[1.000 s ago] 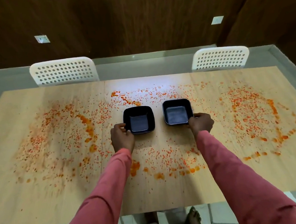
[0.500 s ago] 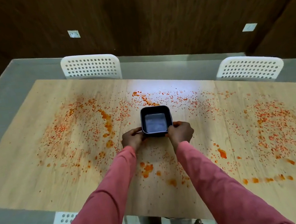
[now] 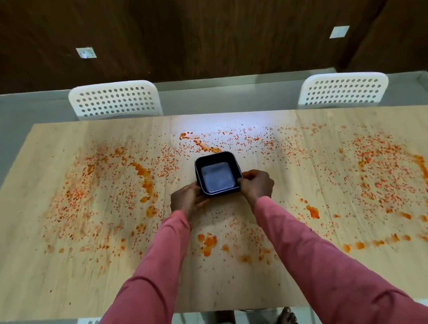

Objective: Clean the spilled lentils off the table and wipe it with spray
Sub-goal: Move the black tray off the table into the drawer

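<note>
Lentils (image 3: 118, 190) lie scattered across the table (image 3: 47, 287) while I grip the black tray (image 3: 217, 173) at centre frame, left hand (image 3: 189, 199) and right hand (image 3: 258, 186) pinching its near corners.

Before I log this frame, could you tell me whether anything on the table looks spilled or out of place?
Yes: orange lentils are scattered in rings and smears across the wooden table, left, centre and right. The black dish, held by the left hand and right hand, looks empty.
</note>
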